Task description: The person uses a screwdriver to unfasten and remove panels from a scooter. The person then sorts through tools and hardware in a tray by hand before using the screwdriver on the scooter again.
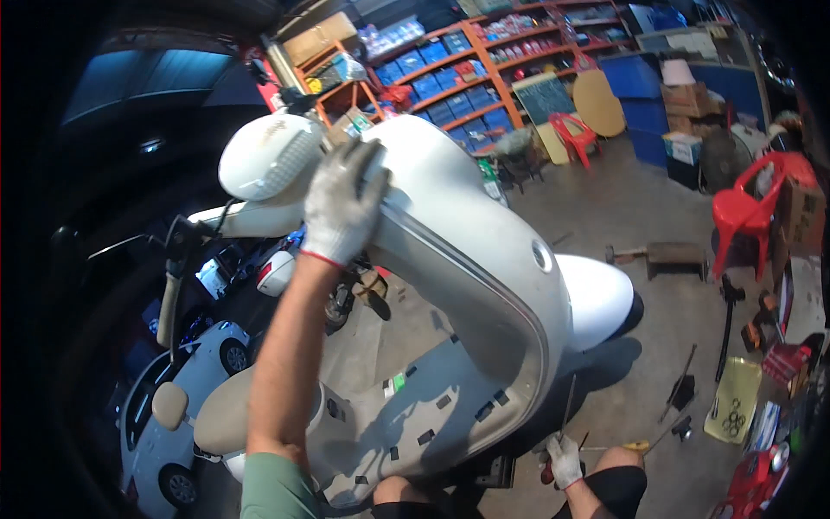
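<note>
A cream-white scooter (450,186) stands before me, its handlebar to the left and front wheel cover to the right. My left hand (341,203), in a white-and-grey work glove, lies on the upper edge of its front shield, fingers stretched upward. Low on the right, my gloved right hand (564,461) is closed around a screwdriver (570,405); its thin shaft points up and some red shows at the handle. That hand is beside my knee, near the lower edge of the scooter's footboard (424,415). A yellow-handled tool (637,446) is just right of it.
A yellow tray (733,402) with black rings lies on the floor at right, near a red chair (750,212) and scattered tools. A small bench (677,257) stands beyond the front wheel. Orange shelves (471,78) with blue bins line the back. A white car (177,415) is at left.
</note>
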### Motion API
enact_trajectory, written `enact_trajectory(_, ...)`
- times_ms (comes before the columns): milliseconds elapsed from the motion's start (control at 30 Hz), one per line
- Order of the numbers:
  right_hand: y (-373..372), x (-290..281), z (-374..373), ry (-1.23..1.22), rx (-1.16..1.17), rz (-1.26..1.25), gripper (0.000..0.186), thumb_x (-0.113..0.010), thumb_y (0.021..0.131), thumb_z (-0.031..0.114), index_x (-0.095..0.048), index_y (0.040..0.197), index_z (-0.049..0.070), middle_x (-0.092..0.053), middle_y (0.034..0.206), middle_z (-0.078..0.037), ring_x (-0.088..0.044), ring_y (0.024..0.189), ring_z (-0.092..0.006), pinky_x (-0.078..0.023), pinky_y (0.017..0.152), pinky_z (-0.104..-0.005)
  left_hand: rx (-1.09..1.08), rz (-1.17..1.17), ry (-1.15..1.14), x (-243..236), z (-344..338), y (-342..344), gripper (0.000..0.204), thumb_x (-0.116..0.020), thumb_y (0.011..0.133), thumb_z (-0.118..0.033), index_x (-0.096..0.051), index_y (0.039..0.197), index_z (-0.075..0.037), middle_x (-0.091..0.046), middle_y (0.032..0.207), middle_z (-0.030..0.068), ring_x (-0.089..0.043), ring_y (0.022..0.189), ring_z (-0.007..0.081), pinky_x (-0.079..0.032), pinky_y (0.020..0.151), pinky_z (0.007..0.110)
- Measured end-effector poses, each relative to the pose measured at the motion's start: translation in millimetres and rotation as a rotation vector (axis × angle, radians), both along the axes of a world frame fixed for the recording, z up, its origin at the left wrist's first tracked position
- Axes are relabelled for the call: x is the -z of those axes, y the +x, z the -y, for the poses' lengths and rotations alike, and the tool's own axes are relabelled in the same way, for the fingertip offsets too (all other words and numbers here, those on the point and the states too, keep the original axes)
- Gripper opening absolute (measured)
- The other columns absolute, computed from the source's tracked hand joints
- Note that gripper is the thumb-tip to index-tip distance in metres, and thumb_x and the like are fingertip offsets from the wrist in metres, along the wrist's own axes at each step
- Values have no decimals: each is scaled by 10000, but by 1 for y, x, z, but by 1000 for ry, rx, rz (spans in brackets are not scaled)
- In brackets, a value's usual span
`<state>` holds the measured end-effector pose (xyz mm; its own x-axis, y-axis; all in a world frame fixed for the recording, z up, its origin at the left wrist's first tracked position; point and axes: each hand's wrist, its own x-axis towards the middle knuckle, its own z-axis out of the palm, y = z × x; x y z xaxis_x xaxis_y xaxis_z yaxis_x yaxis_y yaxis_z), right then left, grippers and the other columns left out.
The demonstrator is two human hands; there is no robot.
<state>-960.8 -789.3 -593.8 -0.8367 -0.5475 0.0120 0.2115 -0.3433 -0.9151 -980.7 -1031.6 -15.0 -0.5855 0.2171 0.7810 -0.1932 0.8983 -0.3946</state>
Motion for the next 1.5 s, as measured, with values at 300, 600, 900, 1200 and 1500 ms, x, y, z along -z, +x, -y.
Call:
enact_trajectory(300,-12,-23,-28,-12,64,25,421,-529,1051,377,-661,867,22,-700,784,-74,-587,607,-116,-465,579,-259,101,239,819,-50,13,-27,663,-598,965,-484,-499,1481,-79,-567,1419,189,-530,1313,286,-398,1112,368)
enact_trajectory(600,-13,-30,-31,-124,106,266,231,-557,1018,197,-651,892,28,-681,691,-69,-534,476,-101,-415,453,-239,32,93,761,-63,71,-28,639,-553,970,-521,-530,1478,-134,-519,1497,148,-498,1368,286,-370,1146,403)
enact_trajectory(900,-23,-9,-24,-81,42,324,258,-575,1030,265,-654,983,24,-675,737,-79,-615,591,-142,-437,515,-249,-156,135,485,-79,85,-31,470,-506,1021,-389,-609,1380,-104,-640,1329,145,-601,1228,260,-439,1052,384)
enact_trajectory(1200,-27,-7,-19,-39,53,363,271,-583,1015,278,-679,963,30,-672,726,-76,-550,528,-125,-434,500,-252,-93,111,457,-73,95,-28,516,-507,1017,-408,-593,1371,-41,-634,1313,171,-610,1184,273,-465,1009,396)
enact_trajectory(1500,-26,1,-13,-26,90,456,273,-594,997,281,-691,963,28,-669,717,-87,-556,519,-145,-435,480,-274,-26,147,454,-68,88,-28,552,-497,1018,-412,-572,1365,11,-629,1300,195,-617,1142,290,-486,976,403)
